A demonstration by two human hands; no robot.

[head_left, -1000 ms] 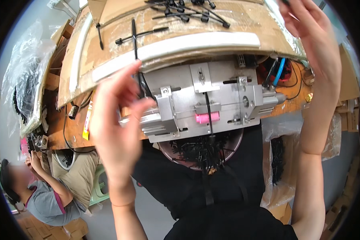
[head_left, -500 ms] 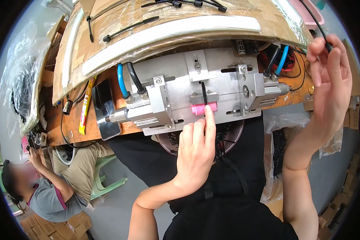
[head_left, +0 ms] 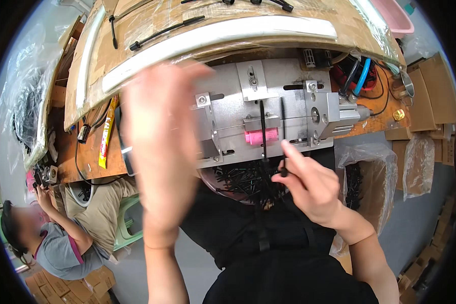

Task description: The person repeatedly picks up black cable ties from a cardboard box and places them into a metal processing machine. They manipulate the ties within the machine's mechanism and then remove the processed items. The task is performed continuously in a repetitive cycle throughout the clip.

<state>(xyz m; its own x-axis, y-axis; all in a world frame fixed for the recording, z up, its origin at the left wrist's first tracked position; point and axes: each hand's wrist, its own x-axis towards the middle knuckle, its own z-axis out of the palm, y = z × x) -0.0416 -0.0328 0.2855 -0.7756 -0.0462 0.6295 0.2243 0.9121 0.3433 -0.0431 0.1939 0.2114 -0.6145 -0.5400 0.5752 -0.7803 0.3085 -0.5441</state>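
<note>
On the metal fixture, a thin black rod lies lengthwise over a small block wrapped in pink. My right hand is at the near edge of the fixture, just right of that rod. Between its thumb and index finger is a second black rod, thicker at its lower end and pointing away from me over the plate. My left hand is raised above the fixture's left cylinder, which it partly hides. Motion smears its fingers, so its grip does not show.
A tub of many black rods sits below the fixture. Beyond stands a plastic-wrapped cardboard surface with a white strip and several rods. The right cylinder has blue and black hoses. At lower left, another person sits working.
My left hand has left the rod on the pink block and swung up and left. My right hand has come down from the far right to the fixture, with a black rod in it.
</note>
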